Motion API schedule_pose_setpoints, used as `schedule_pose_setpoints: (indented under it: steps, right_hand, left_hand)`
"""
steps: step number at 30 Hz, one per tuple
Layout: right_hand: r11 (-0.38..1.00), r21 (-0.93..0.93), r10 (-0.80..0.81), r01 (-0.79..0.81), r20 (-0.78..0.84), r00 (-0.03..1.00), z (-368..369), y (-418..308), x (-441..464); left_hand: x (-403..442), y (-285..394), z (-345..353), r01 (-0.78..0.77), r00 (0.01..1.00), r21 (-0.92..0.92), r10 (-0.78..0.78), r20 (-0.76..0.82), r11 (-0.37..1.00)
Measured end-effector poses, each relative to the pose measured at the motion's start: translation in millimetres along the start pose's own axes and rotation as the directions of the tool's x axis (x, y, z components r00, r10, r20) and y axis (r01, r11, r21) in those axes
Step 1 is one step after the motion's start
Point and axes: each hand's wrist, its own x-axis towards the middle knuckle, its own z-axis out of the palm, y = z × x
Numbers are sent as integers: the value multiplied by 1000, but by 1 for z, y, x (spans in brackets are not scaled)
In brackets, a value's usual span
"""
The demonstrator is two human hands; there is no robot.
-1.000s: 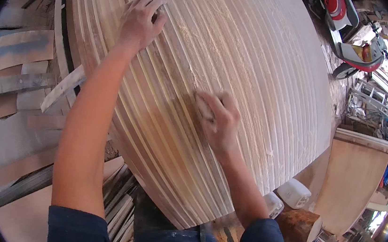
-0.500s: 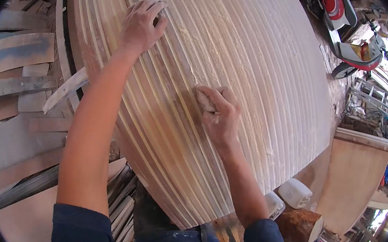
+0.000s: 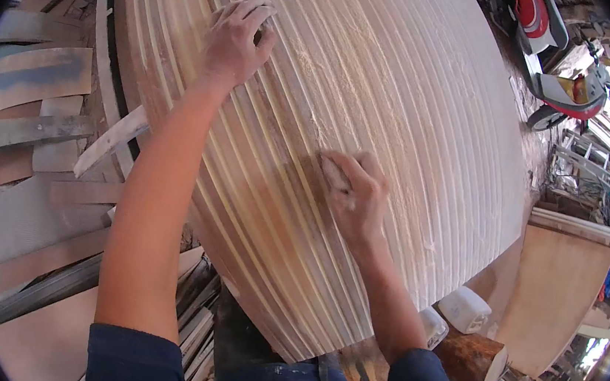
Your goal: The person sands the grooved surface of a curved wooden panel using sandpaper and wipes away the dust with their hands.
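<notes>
A broad curved panel with long raised wooden strips [image 3: 269, 179] fills the middle of the view, with pale sawdust [image 3: 356, 62] lying along its grooves. My left hand [image 3: 240, 39] rests near the panel's upper left, its fingers curled and pressed to the strips; whatever is under them is hidden. Nearer to me and to the right, my right hand [image 3: 357, 188] is closed with its fingertips down at a groove. Something pale and dusty shows at its fingers, too blurred to name.
Curved wooden boards [image 3: 34, 80] and long scraps lie at the left. On the right are a red scooter [image 3: 575, 96], a ladder [image 3: 597, 165], a large wooden sheet [image 3: 554, 291], white plastic jugs [image 3: 465, 309] and a log [image 3: 471, 360].
Both hands and the whole scene sit slightly farther right in the view. My right hand has shifted a little along the groove, while my left hand stays at about the same place on the panel.
</notes>
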Motion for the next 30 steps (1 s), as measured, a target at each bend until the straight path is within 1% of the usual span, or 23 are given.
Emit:
schedule_pose_setpoints:
  steps: [2,4,8,10,11,12,14,17,19,20,23,24,26,30]
  right_hand:
    - [1000,0,-29,29,-9,1000,-2,-2,3]
    - [999,-42,13,-13,3,1000,-8,0,-11]
    - [999,-48,24,-25,-11,1000,-4,-3,-6]
    - [998,4,-61,62,-75,995,4,-10,17]
    - [998,8,-58,59,-87,994,1,-6,8]
    - [999,-14,-39,38,-64,997,-4,1,-10]
    - [999,-35,-27,25,-44,999,-4,3,-13]
    - [996,-69,-54,48,-86,995,-1,-1,-8]
    - [991,-66,-125,120,-75,989,-1,-3,0]
    - [994,-73,-78,76,-17,997,-5,3,-18]
    - [998,-25,-57,55,-50,997,6,19,-33]
    - [999,-19,-38,37,-60,997,9,13,-24]
    - [993,-48,-111,107,-85,990,16,0,14]
    - [991,-78,-117,108,-110,987,8,17,-30]
  left_hand:
    - [2,2,-1,10,1000,-2,-10,1,1000]
    - [3,0,-1,-5,1000,15,5,6,1000]
    - [0,-2,4,-23,999,42,24,-23,999]
    - [1,-1,2,19,1000,3,-19,-6,1000]
    - [3,0,1,6,1000,3,-6,-5,1000]
    - [2,0,0,-1,1000,9,1,2,1000]
    - [8,-4,-1,-9,1000,21,9,2,1000]
    - [2,-3,2,-22,1000,-32,22,-5,999]
    - [5,0,0,8,999,-16,-8,35,1000]
    - [6,0,0,-12,999,-18,12,35,1000]
    - [8,-2,-4,-43,998,-35,45,49,998]
    - [7,-1,-4,-38,998,-28,39,42,999]
    - [5,2,-4,-42,998,-18,42,38,999]
    - [8,4,-8,-77,996,-14,78,34,997]
